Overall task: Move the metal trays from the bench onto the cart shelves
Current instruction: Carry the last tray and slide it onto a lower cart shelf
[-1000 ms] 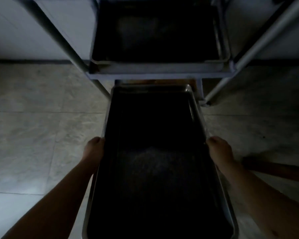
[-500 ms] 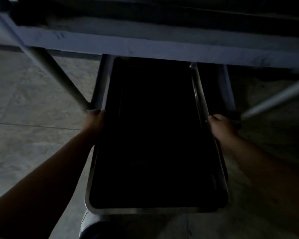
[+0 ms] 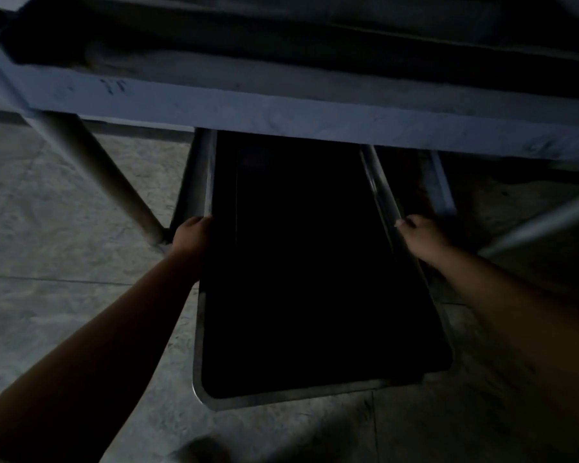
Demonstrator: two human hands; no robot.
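Metal tray (image 3: pixel 315 269): long, rectangular, rolled rim, interior too dark to read; its far end lies under the cart shelf edge (image 3: pixel 315 115), its near end juts out toward the viewer over the tiled floor (image 3: pixel 64 295). Left hand (image 3: pixel 193 233): closed on the tray's left long rim, about midway along the part that shows, thumb over the top of the rim. Right hand (image 3: pixel 422 233): clasping the tray's right long rim opposite the left hand, fingertips curled onto the rim. Cart shelf edge: pale band crossing above the tray's far end, with a dark shelf surface beyond it. Cart leg (image 3: pixel 114 182): round tube slanting down to the floor, left of the tray, near the left hand. Second pale tube (image 3: pixel 542 225): right of the tray, beyond the right hand.
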